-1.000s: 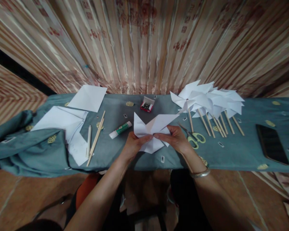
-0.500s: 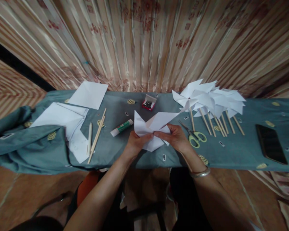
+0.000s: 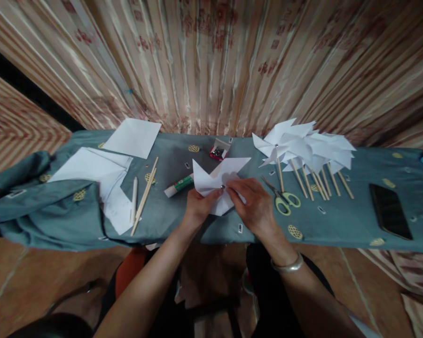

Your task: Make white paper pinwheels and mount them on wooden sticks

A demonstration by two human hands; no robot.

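A white paper pinwheel (image 3: 211,180) is held above the cloth in front of me, its pointed blades folded in to the middle. My left hand (image 3: 198,206) pinches its lower left side, thumb close to the centre. At that centre a small shiny thumbtack (image 3: 223,187) shows, and the fingertips of my right hand (image 3: 252,202) are closed on it. Whether the tack goes through the paper is hidden. Behind my left hand lies a glue stick (image 3: 179,185), partly covered by the paper. Past the pinwheel stands an open red box of tacks (image 3: 219,151).
Scissors (image 3: 282,202) lie right of my hands. Several finished pinwheels (image 3: 299,145) on sticks rest at the back right, with a phone (image 3: 389,211) beyond. On the left are paper sheets (image 3: 91,164), a white pencil (image 3: 134,199) and wooden sticks (image 3: 146,192). A curtain (image 3: 211,70) hangs behind.
My right hand has shifted from the paper's right side to its centre, where a tack now shows. The left hand keeps its hold. The view has moved slightly.
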